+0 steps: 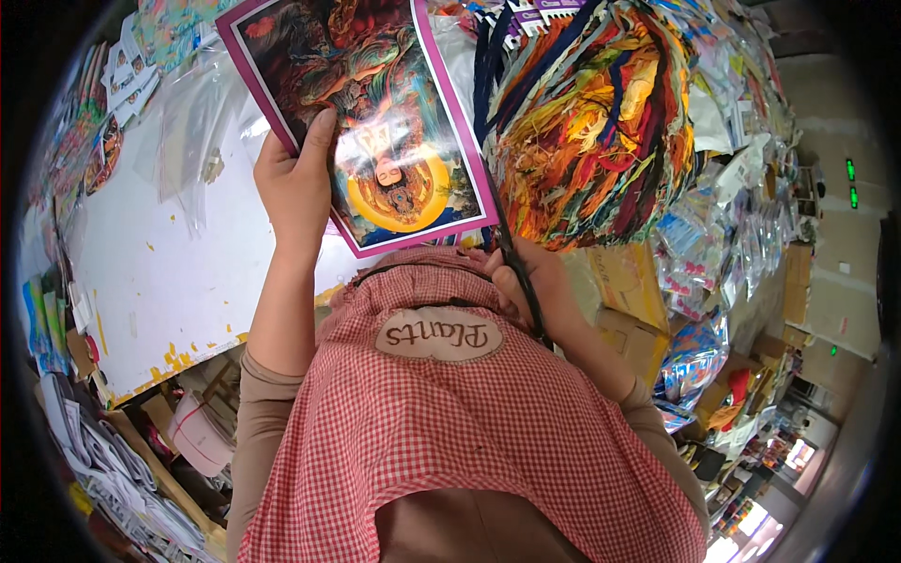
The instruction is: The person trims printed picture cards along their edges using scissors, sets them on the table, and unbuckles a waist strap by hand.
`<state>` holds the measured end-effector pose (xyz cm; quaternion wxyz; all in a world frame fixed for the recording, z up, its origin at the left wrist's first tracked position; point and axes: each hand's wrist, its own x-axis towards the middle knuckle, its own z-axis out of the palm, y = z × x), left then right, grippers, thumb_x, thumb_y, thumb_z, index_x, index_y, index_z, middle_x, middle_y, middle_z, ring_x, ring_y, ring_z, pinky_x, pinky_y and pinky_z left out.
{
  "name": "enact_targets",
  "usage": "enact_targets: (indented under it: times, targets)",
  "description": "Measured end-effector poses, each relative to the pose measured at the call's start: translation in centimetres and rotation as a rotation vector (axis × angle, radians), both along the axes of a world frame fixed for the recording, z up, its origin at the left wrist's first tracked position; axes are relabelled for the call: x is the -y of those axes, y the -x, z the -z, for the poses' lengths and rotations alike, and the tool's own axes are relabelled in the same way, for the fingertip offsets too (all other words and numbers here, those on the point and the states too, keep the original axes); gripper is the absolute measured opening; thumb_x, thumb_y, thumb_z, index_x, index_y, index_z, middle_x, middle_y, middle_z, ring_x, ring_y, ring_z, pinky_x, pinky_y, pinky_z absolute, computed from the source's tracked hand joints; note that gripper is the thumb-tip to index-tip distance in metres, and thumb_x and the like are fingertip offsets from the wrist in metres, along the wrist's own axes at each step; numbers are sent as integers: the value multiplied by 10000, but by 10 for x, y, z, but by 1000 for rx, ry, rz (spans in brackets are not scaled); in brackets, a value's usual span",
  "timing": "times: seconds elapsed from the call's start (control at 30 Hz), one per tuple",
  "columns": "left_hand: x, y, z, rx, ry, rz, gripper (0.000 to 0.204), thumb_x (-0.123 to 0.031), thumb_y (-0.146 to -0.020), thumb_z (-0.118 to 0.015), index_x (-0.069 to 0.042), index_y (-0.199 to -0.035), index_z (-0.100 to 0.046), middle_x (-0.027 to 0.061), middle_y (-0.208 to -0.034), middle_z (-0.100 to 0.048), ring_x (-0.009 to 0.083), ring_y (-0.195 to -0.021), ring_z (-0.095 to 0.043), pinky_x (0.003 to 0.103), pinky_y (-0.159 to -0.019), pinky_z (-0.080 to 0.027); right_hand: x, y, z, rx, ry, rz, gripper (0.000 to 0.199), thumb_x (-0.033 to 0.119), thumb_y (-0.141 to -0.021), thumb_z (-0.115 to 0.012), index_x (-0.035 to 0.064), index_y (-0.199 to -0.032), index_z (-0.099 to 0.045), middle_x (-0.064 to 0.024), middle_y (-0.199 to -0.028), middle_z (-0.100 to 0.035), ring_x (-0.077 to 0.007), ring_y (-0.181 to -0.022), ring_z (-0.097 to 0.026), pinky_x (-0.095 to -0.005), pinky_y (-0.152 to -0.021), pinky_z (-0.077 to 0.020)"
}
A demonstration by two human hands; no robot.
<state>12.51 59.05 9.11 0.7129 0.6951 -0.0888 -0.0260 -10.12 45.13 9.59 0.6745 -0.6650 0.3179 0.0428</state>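
Observation:
My left hand (296, 188) grips the left edge of a glossy printed picture (371, 80) with a purple border, thumb on its front and fingers behind it. The print shows a haloed figure, upside down from where I look. By the print's lower right corner, my right hand (540, 286) is closed around a long dark strand (512, 251), which looks like a hank of thread. That strand runs up along the print's right edge. Just right of the print lies a big bundle of multicoloured thread hanks (591, 131), in orange, yellow, red, green and navy.
A white worktable (141, 291) with a chipped yellowed edge extends to my left, bearing clear plastic sleeves (183, 122). Cardboard boxes (633, 291) stand below the thread bundle. Heaps of plastic-wrapped packets (694, 244) lie on the right. Stacked papers (122, 469) fill the lower left.

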Motion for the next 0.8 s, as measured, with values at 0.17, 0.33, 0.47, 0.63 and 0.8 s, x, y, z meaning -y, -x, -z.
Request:
enact_targets:
  times: [0.17,0.33,0.47,0.63,0.8]
  targets:
    - [-1,4,0,26,5,-6,195,-160,-855,-664,16,-929,-626,18,-820,-634,61,-725,-545,197,-655,-430,-3,-1,-5,-31,50,-25,181,183,-834,-626,23,-842,-542,1,-569,-518,-57,-461,-463,-211,-429,-358]
    - [-1,6,3,27,21,16,200,-164,-852,-668,16,-931,-627,21,-829,-636,62,-739,-548,197,-665,-431,-3,3,5,4,34,-19,153,173,-860,-567,24,-866,-534,8,-565,-506,-55,-440,-444,-192,-418,-345]
    - [-2,12,2,16,13,45,203,-163,-848,-673,16,-934,-630,22,-838,-639,63,-749,-550,202,-676,-436,-3,0,3,68,16,-30,175,187,-874,-567,18,-888,-528,7,-562,-501,-56,-454,-454,-192,-425,-354]
    - [0,14,2,45,17,33,200,-157,-847,-675,15,-939,-632,21,-848,-642,63,-754,-551,202,-687,-438,-2,0,5,54,-37,-16,170,182,-879,-563,16,-882,-525,5,-563,-500,-56,-463,-459,-196,-428,-360]
    - [1,17,1,46,74,10,198,-142,-845,-675,21,-948,-631,24,-867,-648,63,-770,-557,198,-707,-443,-5,0,6,73,36,-66,139,144,-885,-543,5,-878,-528,-8,-600,-513,-67,-506,-477,-210,-482,-395]
